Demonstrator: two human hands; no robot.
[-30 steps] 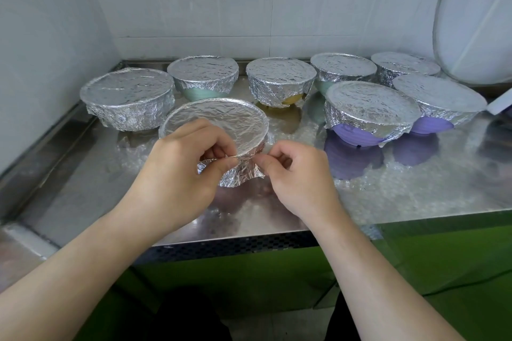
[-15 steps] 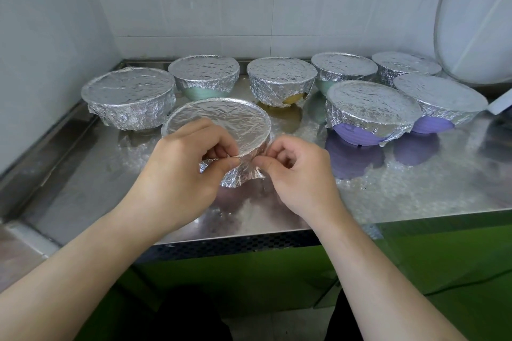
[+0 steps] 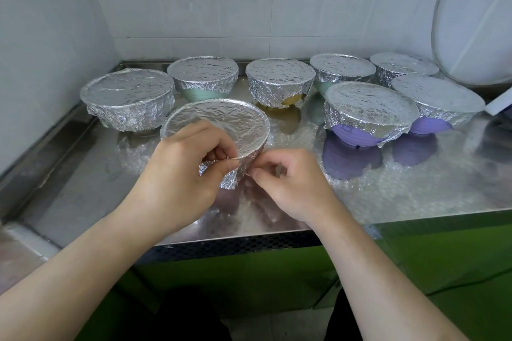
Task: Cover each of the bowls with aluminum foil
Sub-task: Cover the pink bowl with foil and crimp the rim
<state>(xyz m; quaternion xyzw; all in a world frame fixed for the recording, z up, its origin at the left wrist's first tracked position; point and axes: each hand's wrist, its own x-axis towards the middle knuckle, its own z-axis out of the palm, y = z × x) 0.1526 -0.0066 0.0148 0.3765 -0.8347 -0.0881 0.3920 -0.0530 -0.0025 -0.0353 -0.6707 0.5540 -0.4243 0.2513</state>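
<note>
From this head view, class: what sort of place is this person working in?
Probably a commercial or canteen kitchen: a stainless-steel counter with a raised rim, white tiled walls, and a batch of foil-covered bowls.

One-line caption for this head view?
Both hands, left hand and right hand, pinch foil on the nearest bowl; seven covered bowls behind.

Eight foil-covered bowls (image 3: 221,122) on counter (image 3: 388,196)

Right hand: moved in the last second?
Yes, slightly. The right hand has slid left along the front bowl's foil skirt toward the left hand, its fingertips now lower against the bowl, which sits unmoved before the yellow bowl.
</note>
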